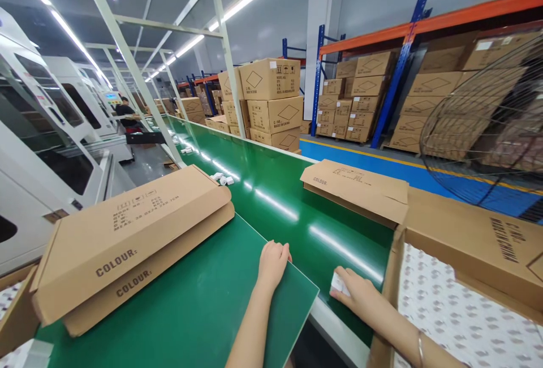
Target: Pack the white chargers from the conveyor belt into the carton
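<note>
Item: small white box (338,282), one. Location: over the belt (265,193), at about 9 to 10 o'clock of the right hand (354,290), off its palm, at the digits. Grip: right thumb and fingers closed on the box, part of it covered.

Left hand (274,260): fingers curled at the edge of the green board (212,294), at 10 o'clock of the right hand; whether it holds anything cannot be told.

Step in hand, as judged: handling one box by the right hand alone. Next move appears to call for a firm, light pinch — and clearance from the wall of the open carton (393,272), at 3 o'clock.

Also listed: white contents (436,294) in that carton; loose white pieces (223,179) — on the belt, 10 o'clock.
</note>
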The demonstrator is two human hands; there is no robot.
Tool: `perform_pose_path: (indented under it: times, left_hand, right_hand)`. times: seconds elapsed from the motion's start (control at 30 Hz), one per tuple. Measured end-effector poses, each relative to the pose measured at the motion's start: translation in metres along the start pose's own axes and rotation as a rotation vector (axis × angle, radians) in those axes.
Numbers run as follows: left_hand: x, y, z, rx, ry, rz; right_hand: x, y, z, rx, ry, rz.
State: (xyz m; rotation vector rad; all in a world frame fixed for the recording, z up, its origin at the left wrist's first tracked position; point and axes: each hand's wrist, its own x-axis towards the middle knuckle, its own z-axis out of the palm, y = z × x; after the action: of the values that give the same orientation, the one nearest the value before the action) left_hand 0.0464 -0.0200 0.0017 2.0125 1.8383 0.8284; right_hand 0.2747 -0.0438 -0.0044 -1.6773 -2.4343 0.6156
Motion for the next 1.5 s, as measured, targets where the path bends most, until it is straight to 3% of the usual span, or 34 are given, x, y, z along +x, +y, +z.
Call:
perform_pose_path:
  times: [0.07, 0.17, 0.23, 0.33, 0.43, 0.67, 0.87, 1.03, 1.13, 1.2, 1.27, 1.33, 1.43, 1.5]
  left_hand:
    - [0.000, -0.001, 0.001, 0.000, -0.003, -0.001]
    - [0.001, -0.002, 0.003, 0.012, -0.008, 0.006]
    - [0.002, -0.002, 0.003, 0.017, -0.012, 0.002]
    - [0.003, -0.002, 0.003, 0.020, -0.014, -0.004]
    - [0.003, -0.003, 0.003, 0.025, -0.025, 0.008]
    - [0.003, -0.003, 0.002, 0.042, -0.010, 0.020]
    - [0.003, -0.002, 0.001, 0.026, -0.023, 0.021]
    - [0.003, -0.003, 0.001, 0.036, -0.033, 0.020]
    - [0.003, -0.003, 0.001, 0.037, -0.044, 0.017]
    - [0.004, -0.004, 0.001, 0.035, -0.047, 0.021]
    - [0.004, -0.005, 0.001, 0.037, -0.049, 0.028]
    - [0.004, -0.006, 0.001, 0.042, -0.042, 0.038]
    - [0.003, -0.005, 0.002, 0.050, -0.023, 0.058]
    - [0.002, -0.004, 0.002, 0.060, -0.012, 0.070]
  right_hand:
    - [-0.004, -0.003, -0.015, 0.278, -0.012, -0.093]
    - [-0.021, -0.009, -0.039, 0.964, -0.157, -0.165]
    - [-0.038, -0.012, -0.051, 1.336, -0.242, -0.073]
    - [-0.060, -0.015, -0.059, 1.717, -0.245, 0.107]
    - [-0.073, -0.012, -0.061, 1.895, -0.273, 0.129]
    - [-0.076, -0.009, -0.064, 1.969, -0.479, -0.134]
    - [-0.077, -0.015, -0.066, 1.988, -0.474, -0.223]
    - [-0.081, -0.023, -0.067, 1.991, -0.478, -0.225]
    - [-0.085, -0.014, -0.074, 1.932, -0.420, -0.188]
    - [-0.087, 0.008, -0.084, 1.827, -0.237, -0.056]
    - [-0.086, 0.042, -0.098, 1.603, 0.079, 0.152]
    - [-0.086, 0.083, -0.112, 1.196, 0.408, 0.347]
    - [-0.085, 0.139, -0.123, 0.594, 0.612, 0.564]
    - [-0.085, 0.165, -0.120, 0.311, 0.591, 0.668]
